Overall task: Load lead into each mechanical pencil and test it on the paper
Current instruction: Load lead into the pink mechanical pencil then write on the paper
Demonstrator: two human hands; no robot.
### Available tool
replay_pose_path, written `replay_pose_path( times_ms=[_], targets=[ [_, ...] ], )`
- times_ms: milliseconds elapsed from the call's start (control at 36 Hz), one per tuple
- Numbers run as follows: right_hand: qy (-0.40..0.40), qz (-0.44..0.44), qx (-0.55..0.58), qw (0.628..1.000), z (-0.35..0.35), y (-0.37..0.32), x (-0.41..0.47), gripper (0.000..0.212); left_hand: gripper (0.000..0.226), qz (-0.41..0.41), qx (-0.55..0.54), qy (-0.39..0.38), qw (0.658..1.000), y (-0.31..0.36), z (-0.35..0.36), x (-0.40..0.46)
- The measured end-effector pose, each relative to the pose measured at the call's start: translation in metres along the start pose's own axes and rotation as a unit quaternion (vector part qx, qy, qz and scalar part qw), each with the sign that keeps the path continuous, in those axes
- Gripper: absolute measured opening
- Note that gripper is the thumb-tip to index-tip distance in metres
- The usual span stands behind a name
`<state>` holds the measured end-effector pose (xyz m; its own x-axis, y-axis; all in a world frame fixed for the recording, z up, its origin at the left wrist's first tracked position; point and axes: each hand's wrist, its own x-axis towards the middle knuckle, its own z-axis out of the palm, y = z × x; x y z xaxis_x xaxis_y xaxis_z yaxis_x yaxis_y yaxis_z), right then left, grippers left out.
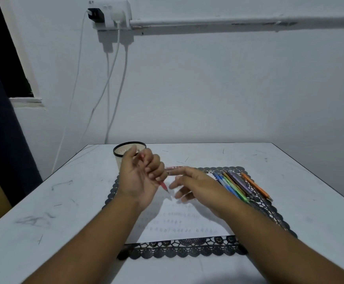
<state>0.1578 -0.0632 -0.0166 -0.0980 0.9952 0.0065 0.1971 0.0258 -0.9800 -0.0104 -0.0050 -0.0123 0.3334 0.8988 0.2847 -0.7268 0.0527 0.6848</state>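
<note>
**Red pencil in hand, lead still to go in**

Nearest the front edge of the tabletop lies the black lace placemat, and on it the paper, already carrying rows of small test marks. Above the paper's far half, the left hand has its fingers curled round the red mechanical pencil, tip pointing down toward the sheet. The right hand hovers just beside that tip with fingers spread and relaxed; whether a lead sits between its fingertips is too blurred to tell.

To the right, on the placemat's right side, the other mechanical pencils lie side by side (blue, green, purple, orange among them). Beyond the hands, near the placemat's far edge, rests what looks like a lead case, and toward the table's far left stands a mesh cup.

My reading is that the red pencil is being loaded or readied for its test. To do this well, hold the barrel steady and upright in the left hand, feed the thin lead straight in without bending it, then click until a short length shows. Test with light pressure on a bare patch of paper, since a long exposed lead would likely snap.
</note>
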Motion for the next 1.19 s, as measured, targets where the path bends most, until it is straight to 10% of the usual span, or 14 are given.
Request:
replay_pose_path(
  times_ms=[1194],
  targets=[
    [-0.085, 0.056, 0.012, 0.995, 0.008, 0.013, 0.003, 0.023, 0.034, 0.049, -0.055, 0.013, 0.997, 0.021, -0.002, -0.006]
  ],
)
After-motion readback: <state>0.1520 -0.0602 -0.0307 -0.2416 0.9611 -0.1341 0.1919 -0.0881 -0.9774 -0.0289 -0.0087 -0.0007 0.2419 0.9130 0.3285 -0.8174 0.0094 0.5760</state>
